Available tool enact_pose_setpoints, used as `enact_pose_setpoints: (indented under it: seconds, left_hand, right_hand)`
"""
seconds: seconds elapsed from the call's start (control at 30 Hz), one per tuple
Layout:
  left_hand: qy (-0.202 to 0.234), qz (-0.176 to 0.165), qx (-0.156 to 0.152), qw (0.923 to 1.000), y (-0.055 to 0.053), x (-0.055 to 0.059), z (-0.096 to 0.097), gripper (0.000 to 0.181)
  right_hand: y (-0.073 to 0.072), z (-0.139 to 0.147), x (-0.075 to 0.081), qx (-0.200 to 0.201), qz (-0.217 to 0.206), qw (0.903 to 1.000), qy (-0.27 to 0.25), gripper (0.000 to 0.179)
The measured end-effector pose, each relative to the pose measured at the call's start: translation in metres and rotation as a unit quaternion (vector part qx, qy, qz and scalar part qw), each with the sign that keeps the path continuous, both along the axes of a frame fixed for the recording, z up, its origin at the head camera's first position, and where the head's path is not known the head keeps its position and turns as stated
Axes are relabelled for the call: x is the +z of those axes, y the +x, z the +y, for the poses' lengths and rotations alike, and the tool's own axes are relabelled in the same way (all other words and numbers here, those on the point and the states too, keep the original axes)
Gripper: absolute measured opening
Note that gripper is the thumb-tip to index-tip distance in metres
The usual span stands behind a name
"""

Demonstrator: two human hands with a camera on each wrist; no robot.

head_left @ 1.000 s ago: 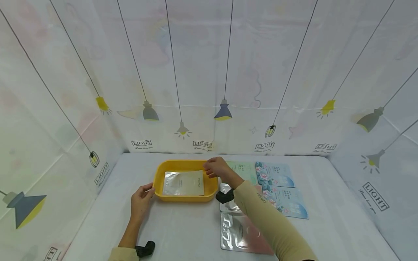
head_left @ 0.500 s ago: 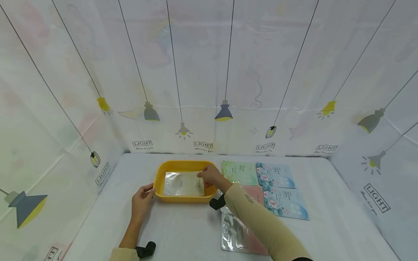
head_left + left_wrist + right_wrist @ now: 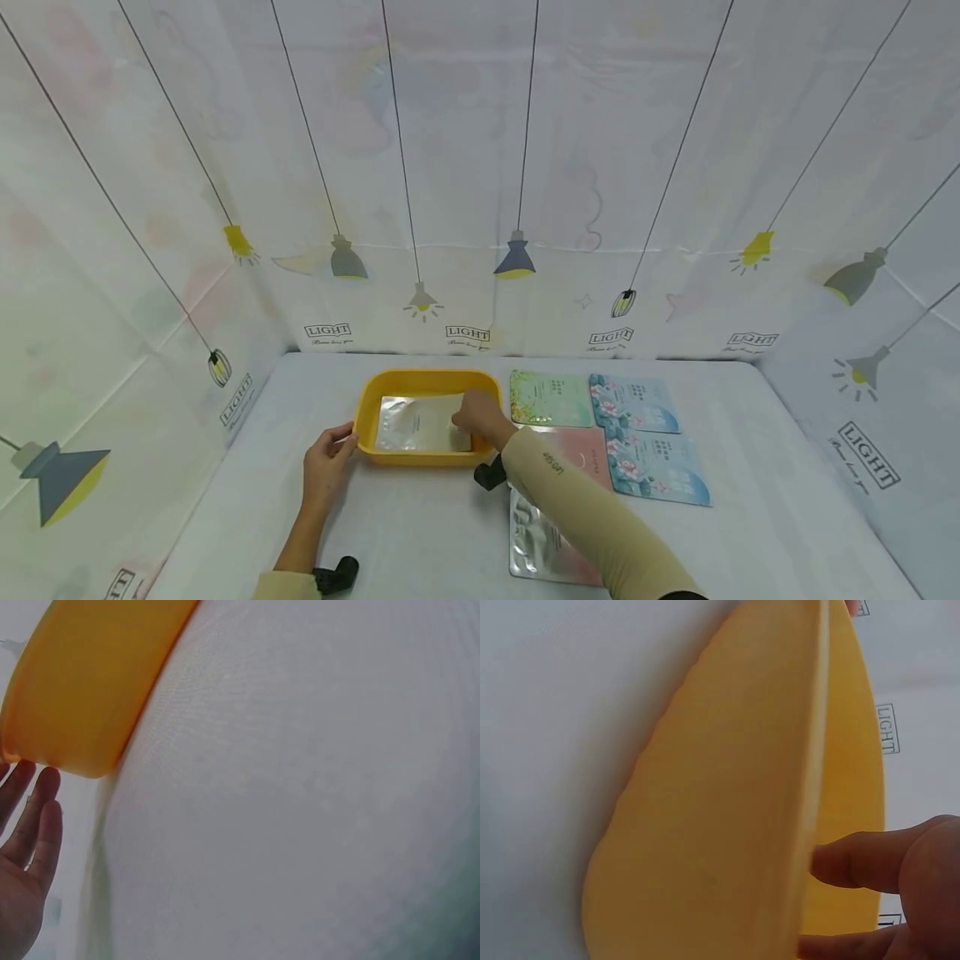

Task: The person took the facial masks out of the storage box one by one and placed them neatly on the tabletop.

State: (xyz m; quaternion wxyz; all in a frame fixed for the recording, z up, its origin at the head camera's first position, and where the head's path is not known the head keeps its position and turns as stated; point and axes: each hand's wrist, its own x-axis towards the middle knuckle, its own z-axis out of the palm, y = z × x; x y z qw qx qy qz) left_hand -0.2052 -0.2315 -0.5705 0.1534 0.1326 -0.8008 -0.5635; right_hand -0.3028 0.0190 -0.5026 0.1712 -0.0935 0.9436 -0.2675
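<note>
A yellow plastic tray (image 3: 431, 458) stands on the white table, holding a silver-and-cream flat packet (image 3: 412, 425) that looks like a sheet-mask sachet. At the tray's left end is my left hand (image 3: 326, 458). In the left wrist view, the fairly straight fingers (image 3: 46, 787) of that hand touch the tray's outer wall near its edge. My right hand (image 3: 483, 417) reaches over the tray's right end and covers the packet's right edge. The right wrist view shows its thumb and a finger (image 3: 862, 859) down inside the tray wall; their tips are hidden, so a hold on the packet cannot be seen.
Right of the tray lie a green packet (image 3: 551, 398), two blue flowered packets (image 3: 633, 402) and pink-and-silver packets (image 3: 551, 542) partly under the right sleeve (image 3: 592, 517). Black wrist devices (image 3: 337, 575) are on both forearms. A lamp-printed curtain (image 3: 525, 167) closes off the back.
My right hand has moved left and down, from the tray's right rim onto the packet's right end. The left hand stays at the tray's left end; tray and packet look unmoved.
</note>
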Motion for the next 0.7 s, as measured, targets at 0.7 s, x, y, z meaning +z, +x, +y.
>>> enact_pose_setpoints:
  seconds: [0.7]
  left_hand:
    - [0.011,-0.011,-0.014,0.9998,0.0,0.002,-0.004,0.034]
  right_hand:
    - [-0.004,-0.015,-0.015,-0.125,-0.073,0.9856,-0.088,0.015]
